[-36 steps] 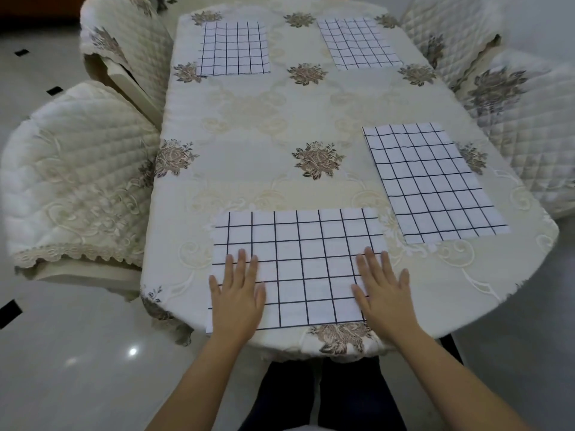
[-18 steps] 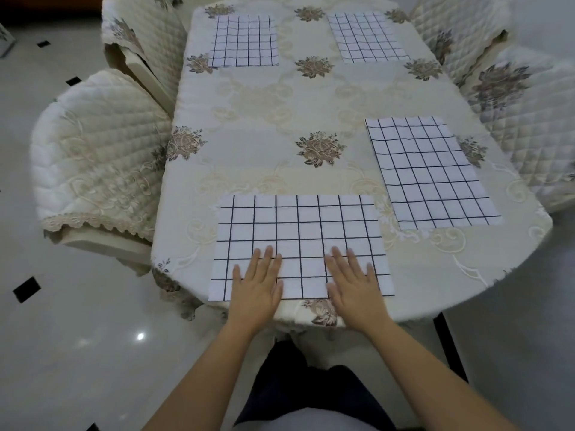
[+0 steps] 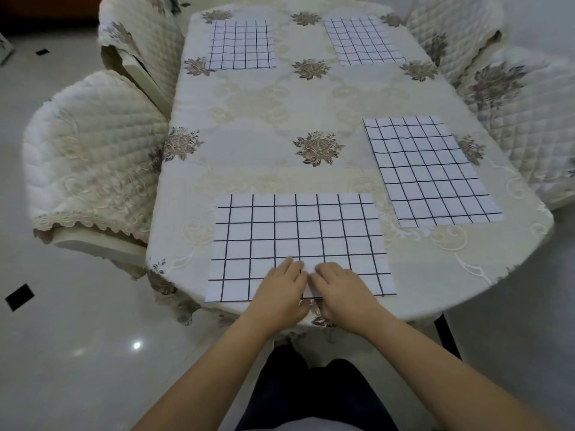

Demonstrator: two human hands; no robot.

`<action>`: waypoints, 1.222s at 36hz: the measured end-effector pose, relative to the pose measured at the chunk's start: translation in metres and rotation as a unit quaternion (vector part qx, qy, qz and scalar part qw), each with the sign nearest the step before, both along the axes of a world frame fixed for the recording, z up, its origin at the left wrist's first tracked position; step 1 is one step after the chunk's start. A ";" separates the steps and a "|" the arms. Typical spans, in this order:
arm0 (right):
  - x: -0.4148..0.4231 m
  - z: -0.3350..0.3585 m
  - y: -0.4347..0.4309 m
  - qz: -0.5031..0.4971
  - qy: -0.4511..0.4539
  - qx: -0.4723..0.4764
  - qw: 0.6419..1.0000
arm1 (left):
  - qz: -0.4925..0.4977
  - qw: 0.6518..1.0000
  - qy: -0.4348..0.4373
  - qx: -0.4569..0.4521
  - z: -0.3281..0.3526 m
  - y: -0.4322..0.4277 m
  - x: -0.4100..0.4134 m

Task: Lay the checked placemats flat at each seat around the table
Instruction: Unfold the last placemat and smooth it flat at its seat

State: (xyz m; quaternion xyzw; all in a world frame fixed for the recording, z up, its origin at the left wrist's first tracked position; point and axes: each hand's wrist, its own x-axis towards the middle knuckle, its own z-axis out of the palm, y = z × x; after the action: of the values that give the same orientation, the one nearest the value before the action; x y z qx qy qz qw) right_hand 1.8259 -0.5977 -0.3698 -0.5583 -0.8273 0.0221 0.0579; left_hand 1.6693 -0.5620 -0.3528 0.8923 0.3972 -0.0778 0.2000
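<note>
Left hand [image 3: 281, 286] and right hand [image 3: 337, 284] rest on nearest placemat [image 3: 298, 231].

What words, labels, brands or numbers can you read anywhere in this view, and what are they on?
None: no readable text, label, brand or number anywhere in view.
The near placemat, right placemat, far left placemat and far right placemat show only black grid lines.
The tablecloth and chair covers show only flower patterns and quilting.
</note>
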 end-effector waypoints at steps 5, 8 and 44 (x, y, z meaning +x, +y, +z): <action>-0.005 0.008 0.015 -0.003 -0.049 0.016 0.999 | 0.025 0.999 -0.002 0.029 -0.012 0.006 0.004; -0.007 0.012 0.016 -0.005 -0.061 0.001 0.998 | 0.025 0.999 0.020 0.025 -0.009 0.003 0.006; -0.045 0.127 0.051 -0.060 -0.010 0.218 0.974 | 0.296 0.837 -0.426 -0.173 0.104 0.052 0.010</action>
State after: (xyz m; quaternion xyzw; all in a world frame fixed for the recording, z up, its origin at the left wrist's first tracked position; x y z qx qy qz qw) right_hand 1.7808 -0.5470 -0.2432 -0.5809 -0.7778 -0.1677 0.1716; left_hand 1.6797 -0.5099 -0.2493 0.6281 0.4977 0.3052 0.5144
